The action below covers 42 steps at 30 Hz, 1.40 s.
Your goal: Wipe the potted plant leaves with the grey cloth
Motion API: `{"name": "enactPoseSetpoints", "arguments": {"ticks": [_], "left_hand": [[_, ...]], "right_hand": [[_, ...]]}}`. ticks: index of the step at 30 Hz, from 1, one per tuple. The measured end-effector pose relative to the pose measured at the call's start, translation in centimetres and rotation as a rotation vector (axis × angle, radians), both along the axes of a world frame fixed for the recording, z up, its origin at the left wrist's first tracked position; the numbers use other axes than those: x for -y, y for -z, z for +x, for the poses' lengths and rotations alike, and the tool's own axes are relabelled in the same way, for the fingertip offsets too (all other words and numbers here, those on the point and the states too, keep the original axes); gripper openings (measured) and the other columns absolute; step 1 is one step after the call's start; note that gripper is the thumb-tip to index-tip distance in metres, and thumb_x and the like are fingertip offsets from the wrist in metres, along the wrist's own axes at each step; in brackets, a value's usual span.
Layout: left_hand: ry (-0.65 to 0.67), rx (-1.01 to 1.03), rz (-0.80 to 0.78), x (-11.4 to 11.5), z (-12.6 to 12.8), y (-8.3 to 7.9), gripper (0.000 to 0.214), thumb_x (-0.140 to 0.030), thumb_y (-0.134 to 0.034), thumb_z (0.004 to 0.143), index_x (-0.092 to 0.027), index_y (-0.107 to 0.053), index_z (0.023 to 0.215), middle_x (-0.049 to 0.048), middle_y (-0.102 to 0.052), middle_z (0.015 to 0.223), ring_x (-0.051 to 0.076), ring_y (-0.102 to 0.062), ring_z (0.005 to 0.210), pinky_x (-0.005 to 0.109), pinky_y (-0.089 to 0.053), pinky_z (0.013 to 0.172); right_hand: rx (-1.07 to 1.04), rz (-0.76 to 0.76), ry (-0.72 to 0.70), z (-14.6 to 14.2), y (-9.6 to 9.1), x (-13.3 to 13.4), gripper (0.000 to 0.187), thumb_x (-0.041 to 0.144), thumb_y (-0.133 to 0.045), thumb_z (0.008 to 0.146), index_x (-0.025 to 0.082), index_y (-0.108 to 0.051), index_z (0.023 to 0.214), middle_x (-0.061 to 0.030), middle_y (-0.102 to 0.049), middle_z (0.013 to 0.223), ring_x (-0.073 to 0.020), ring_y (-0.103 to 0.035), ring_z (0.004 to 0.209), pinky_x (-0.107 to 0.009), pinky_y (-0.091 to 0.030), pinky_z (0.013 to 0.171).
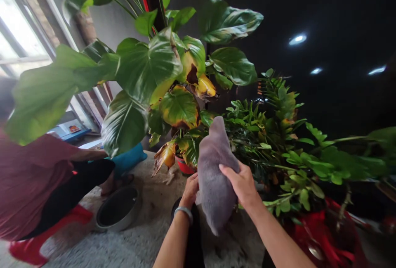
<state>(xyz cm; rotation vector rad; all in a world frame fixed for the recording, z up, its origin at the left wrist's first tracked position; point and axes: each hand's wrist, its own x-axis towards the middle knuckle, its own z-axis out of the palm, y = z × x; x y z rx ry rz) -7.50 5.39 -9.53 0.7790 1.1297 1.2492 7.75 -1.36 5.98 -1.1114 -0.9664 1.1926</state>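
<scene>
A grey-mauve piece of plush cloth [215, 173] with a short, soft nap hangs in front of me, its narrow end pointing up. My right hand [244, 181] grips its right edge, thumb on the face and the other fingers hidden behind. At the left edge, my left hand [190, 189] has its fingers closed against the cloth; part of that grip is hidden. A grey band [185, 212] circles my left wrist. Just beyond the cloth rise large green leaves [150, 65], some yellowed and browned, above a red pot [185, 165].
At the left, a person in a dusty-pink top [37, 177] sits on a red plastic stool [51, 231]. A round grey basin [119, 208] stands on the floor beside them. Bushy potted plants [262, 131] and a red bag-like item [318, 235] fill the right side.
</scene>
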Motion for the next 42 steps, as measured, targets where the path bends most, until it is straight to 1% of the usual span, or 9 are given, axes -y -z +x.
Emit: {"name": "enactPoseSetpoints", "arguments": {"ticks": [7,11,16,23,27,31,35,39,42], "left_hand": [[-0.014,0.119,-0.049,-0.1,0.6,-0.6,0.037,-0.036,-0.084,0.039,-0.016,-0.063,0.061,-0.0047,-0.058,0.051,0.010,-0.051,0.046,0.023,-0.039,0.049],[-0.049,0.110,-0.048,0.0,0.4,-0.7,0.037,-0.035,-0.085,0.037,-0.015,-0.064,0.061,-0.0033,-0.061,0.054,0.011,-0.054,0.050,0.022,-0.040,0.050],[-0.032,0.079,-0.022,0.3,0.6,-1.0,0.038,-0.037,-0.085,0.041,-0.015,-0.064,0.063,-0.0015,-0.062,0.059,0.010,-0.055,0.052,0.023,-0.043,0.052],[-0.025,0.088,-0.033,0.5,0.8,-1.2,0.041,-0.035,-0.087,0.036,-0.015,-0.063,0.063,-0.0032,-0.060,0.055,0.010,-0.055,0.050,0.024,-0.045,0.051],[-0.008,0.041,-0.012,0.3,0.8,-1.0,0.038,-0.038,-0.085,0.040,-0.015,-0.064,0.062,-0.0016,-0.061,0.056,0.011,-0.057,0.051,0.024,-0.045,0.053],[-0.016,0.026,-0.016,0.3,1.1,-1.2,0.038,-0.038,-0.084,0.041,-0.015,-0.062,0.061,-0.0021,-0.061,0.057,0.011,-0.057,0.051,0.023,-0.046,0.052],[-0.034,0.032,-0.030,0.4,1.3,-1.5,0.039,-0.037,-0.084,0.041,-0.016,-0.062,0.063,-0.0027,-0.060,0.056,0.011,-0.057,0.050,0.024,-0.046,0.052],[-0.014,0.032,-0.047,0.3,0.9,-1.4,0.040,-0.038,-0.086,0.040,-0.015,-0.065,0.063,-0.0017,-0.061,0.056,0.011,-0.058,0.051,0.023,-0.047,0.051],[-0.004,0.034,-0.025,0.3,0.7,-1.3,0.040,-0.041,-0.086,0.039,-0.014,-0.065,0.060,-0.0010,-0.061,0.055,0.011,-0.057,0.051,0.022,-0.046,0.049]], "right_hand": [[-0.018,-0.375,-0.132,-0.8,6.6,3.3,0.010,0.023,-0.071,0.048,0.017,-0.070,0.056,-0.0037,-0.068,0.051,-0.0221,-0.063,0.051,-0.032,-0.049,0.053],[-0.020,-0.300,-0.072,2.1,3.4,5.5,0.023,0.029,-0.077,0.047,0.016,-0.073,0.066,-0.0035,-0.072,0.059,-0.0239,-0.067,0.059,-0.032,-0.052,0.056],[-0.330,-0.092,0.280,6.6,-0.9,0.9,0.027,0.033,-0.079,0.053,0.017,-0.071,0.074,-0.0040,-0.074,0.064,-0.0244,-0.069,0.064,-0.034,-0.056,0.061],[-0.371,-0.483,0.140,3.7,6.0,5.2,0.034,0.036,-0.082,0.047,0.015,-0.070,0.071,-0.0090,-0.074,0.062,-0.0330,-0.072,0.076,-0.039,-0.058,0.066],[-0.332,-0.427,0.202,5.7,3.4,6.7,0.041,0.037,-0.083,0.046,0.013,-0.072,0.077,-0.0106,-0.076,0.068,-0.0334,-0.072,0.074,-0.039,-0.058,0.063],[-0.440,-0.048,0.462,9.5,-0.7,1.4,0.032,0.030,-0.077,0.057,0.018,-0.071,0.086,-0.0040,-0.077,0.077,-0.0259,-0.072,0.084,-0.036,-0.058,0.074],[-0.586,-0.242,0.377,8.8,2.3,-0.4,0.014,0.027,-0.073,0.058,0.022,-0.064,0.067,0.0006,-0.070,0.054,-0.0260,-0.073,0.072,-0.039,-0.060,0.073],[-0.563,-0.564,0.261,5.6,7.2,5.4,0.020,0.031,-0.077,0.051,0.019,-0.066,0.062,-0.0057,-0.068,0.048,-0.0322,-0.072,0.063,-0.044,-0.060,0.066],[-0.548,-0.606,0.186,5.7,5.8,8.1,0.032,0.033,-0.081,0.050,0.015,-0.071,0.074,-0.0081,-0.073,0.059,-0.0318,-0.073,0.066,-0.042,-0.060,0.066]]}}
